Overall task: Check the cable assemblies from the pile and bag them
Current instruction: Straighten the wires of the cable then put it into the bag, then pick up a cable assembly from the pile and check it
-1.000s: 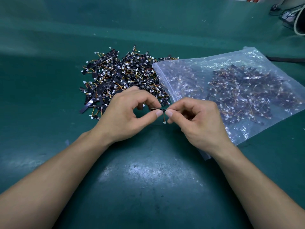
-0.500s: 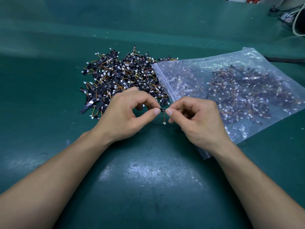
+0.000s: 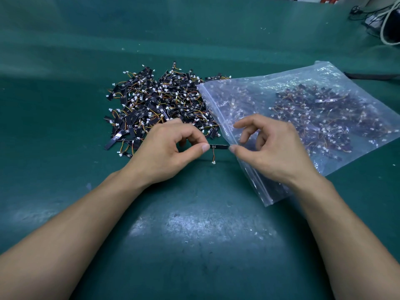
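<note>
One cable assembly (image 3: 219, 146), a thin black strip with a short orange wire and white plug hanging below it, is held level just above the green mat. My left hand (image 3: 171, 150) pinches its left end between thumb and forefinger. My right hand (image 3: 268, 148) touches the strip's right end with its thumb; its other fingers are spread and lifted over the bag's mouth. The pile of cable assemblies (image 3: 160, 105) lies just behind my left hand. The clear zip bag (image 3: 298, 94), holding many assemblies, lies flat to the right with its mouth toward the pile.
The green mat (image 3: 194, 234) covers the whole bench. A black cable (image 3: 372, 75) runs along the mat behind the bag. White and black cords (image 3: 385, 24) sit at the far right corner.
My hands have drawn apart, exposing more of the black strip. My right hand's fingers have uncurled and lifted, leaving the thumb at the strip's end.
</note>
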`<move>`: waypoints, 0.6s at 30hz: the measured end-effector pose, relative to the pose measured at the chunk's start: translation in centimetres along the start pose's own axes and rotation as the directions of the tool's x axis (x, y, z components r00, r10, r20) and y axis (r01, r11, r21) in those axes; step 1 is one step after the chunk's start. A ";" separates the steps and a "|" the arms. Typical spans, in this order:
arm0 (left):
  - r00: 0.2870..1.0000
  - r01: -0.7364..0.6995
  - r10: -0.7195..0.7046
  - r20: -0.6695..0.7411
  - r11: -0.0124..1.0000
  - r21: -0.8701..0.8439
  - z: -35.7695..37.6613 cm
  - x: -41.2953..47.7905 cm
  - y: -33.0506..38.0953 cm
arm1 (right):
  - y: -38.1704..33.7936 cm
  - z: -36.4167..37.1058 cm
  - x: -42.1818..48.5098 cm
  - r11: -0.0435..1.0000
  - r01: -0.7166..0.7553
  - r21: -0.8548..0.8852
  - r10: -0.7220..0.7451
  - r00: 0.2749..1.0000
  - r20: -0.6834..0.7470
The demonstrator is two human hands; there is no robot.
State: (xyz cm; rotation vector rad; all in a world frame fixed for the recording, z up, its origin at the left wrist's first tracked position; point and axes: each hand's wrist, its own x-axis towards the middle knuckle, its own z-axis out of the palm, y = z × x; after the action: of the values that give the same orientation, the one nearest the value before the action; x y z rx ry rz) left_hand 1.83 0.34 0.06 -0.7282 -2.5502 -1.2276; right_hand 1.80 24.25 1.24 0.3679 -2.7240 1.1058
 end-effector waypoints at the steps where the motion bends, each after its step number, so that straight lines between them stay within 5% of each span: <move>1: 1.000 0.006 -0.006 0.004 1.000 0.002 0.0 0.0 0.0 | 0.1 0.0 0.0 0.999 -0.002 -0.047 0.004 1.000 0.029; 7: 1.000 0.022 -0.022 0.013 1.000 0.010 0.2 0.0 0.0 | 0.0 -0.2 0.0 0.986 -0.018 -0.163 0.016 1.000 -0.014; 18: 0.983 0.184 -0.178 0.053 0.973 -0.137 0.8 1.9 1.1 | 0.2 -0.3 0.4 0.993 -0.097 0.061 0.107 0.972 -0.209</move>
State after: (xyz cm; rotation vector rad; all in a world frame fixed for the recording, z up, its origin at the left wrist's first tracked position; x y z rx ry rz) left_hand 0.73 2.20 1.02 -0.5623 -2.6315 -1.4785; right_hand 1.38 24.47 1.43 0.1094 -2.5554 1.1688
